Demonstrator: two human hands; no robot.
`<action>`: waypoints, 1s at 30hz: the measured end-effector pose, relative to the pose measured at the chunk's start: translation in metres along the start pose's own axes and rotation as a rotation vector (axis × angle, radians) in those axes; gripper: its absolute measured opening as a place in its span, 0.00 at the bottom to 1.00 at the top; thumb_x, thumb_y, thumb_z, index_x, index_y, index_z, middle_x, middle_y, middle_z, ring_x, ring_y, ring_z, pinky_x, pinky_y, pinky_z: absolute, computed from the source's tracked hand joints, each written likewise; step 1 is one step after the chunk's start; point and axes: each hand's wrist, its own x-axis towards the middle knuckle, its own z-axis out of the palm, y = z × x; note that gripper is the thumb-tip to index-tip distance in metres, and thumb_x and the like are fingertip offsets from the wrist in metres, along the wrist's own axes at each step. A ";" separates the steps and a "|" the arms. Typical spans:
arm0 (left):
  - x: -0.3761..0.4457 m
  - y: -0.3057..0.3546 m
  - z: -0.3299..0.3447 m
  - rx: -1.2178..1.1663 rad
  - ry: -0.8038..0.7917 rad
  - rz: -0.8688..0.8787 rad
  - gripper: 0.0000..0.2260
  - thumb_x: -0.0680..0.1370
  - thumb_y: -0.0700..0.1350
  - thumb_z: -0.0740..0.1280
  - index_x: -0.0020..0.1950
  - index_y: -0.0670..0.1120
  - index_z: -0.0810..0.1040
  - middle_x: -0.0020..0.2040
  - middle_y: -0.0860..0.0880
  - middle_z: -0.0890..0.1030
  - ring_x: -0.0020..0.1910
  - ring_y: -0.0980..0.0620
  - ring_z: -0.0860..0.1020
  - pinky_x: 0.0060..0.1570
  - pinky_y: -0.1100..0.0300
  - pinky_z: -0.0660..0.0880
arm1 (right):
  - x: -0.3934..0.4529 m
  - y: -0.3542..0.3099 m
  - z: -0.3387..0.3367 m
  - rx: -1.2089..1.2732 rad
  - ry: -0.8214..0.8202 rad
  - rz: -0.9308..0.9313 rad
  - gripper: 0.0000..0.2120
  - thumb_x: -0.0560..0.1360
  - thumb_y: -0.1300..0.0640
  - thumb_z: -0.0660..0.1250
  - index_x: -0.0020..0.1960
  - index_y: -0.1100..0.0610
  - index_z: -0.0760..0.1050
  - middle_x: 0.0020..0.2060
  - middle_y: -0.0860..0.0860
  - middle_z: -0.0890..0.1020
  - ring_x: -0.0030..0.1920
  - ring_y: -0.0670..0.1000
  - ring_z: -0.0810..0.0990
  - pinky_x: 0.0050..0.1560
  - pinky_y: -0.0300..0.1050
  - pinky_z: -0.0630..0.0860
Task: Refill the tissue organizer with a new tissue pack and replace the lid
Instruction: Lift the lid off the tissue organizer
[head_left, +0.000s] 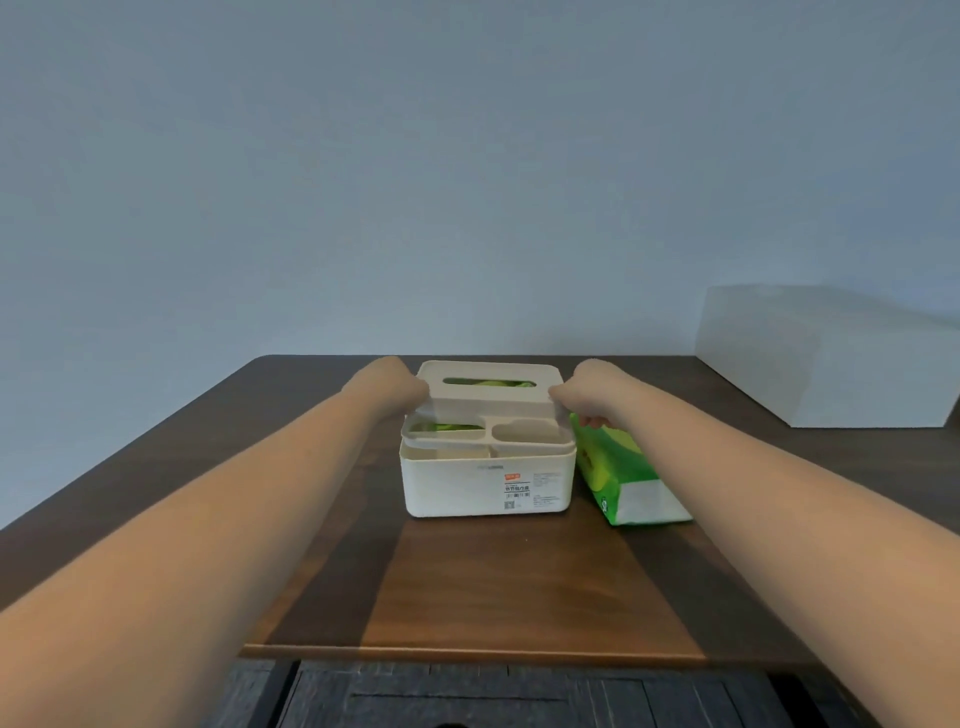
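Observation:
A cream tissue organizer (488, 488) stands mid-table with a label on its front wall. Its lid (491, 397), with an oval slot and small compartments along the near side, is raised and tilted above the box. My left hand (397, 384) grips the lid's left end. My right hand (582, 395) grips its right end. Green packaging shows through the slot and through one lid opening. A green and white tissue pack (623, 475) lies on the table just right of the organizer, under my right wrist.
The dark wooden table (519, 587) ends at a near edge with dark drawers below. A pale box-shaped object (826, 358) stands at the far right against the blue-grey wall.

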 end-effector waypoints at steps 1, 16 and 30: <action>0.000 0.000 0.001 -0.011 0.023 0.006 0.04 0.73 0.41 0.61 0.38 0.43 0.69 0.37 0.47 0.70 0.36 0.48 0.68 0.33 0.59 0.64 | 0.000 -0.002 0.000 0.000 0.005 0.011 0.07 0.76 0.59 0.60 0.46 0.62 0.73 0.42 0.57 0.77 0.40 0.56 0.75 0.34 0.43 0.68; 0.002 -0.009 0.001 -0.092 0.208 0.081 0.11 0.71 0.44 0.63 0.29 0.46 0.66 0.27 0.50 0.67 0.28 0.49 0.65 0.27 0.62 0.61 | 0.006 -0.017 0.005 -0.009 0.053 0.120 0.07 0.70 0.69 0.66 0.35 0.64 0.70 0.37 0.57 0.74 0.37 0.56 0.74 0.37 0.44 0.71; -0.015 -0.108 -0.054 -0.236 0.369 -0.072 0.07 0.72 0.43 0.62 0.36 0.42 0.74 0.34 0.45 0.76 0.36 0.43 0.73 0.36 0.58 0.68 | -0.030 -0.116 0.019 0.053 0.167 -0.148 0.13 0.68 0.65 0.69 0.30 0.60 0.67 0.29 0.53 0.70 0.41 0.58 0.74 0.39 0.44 0.70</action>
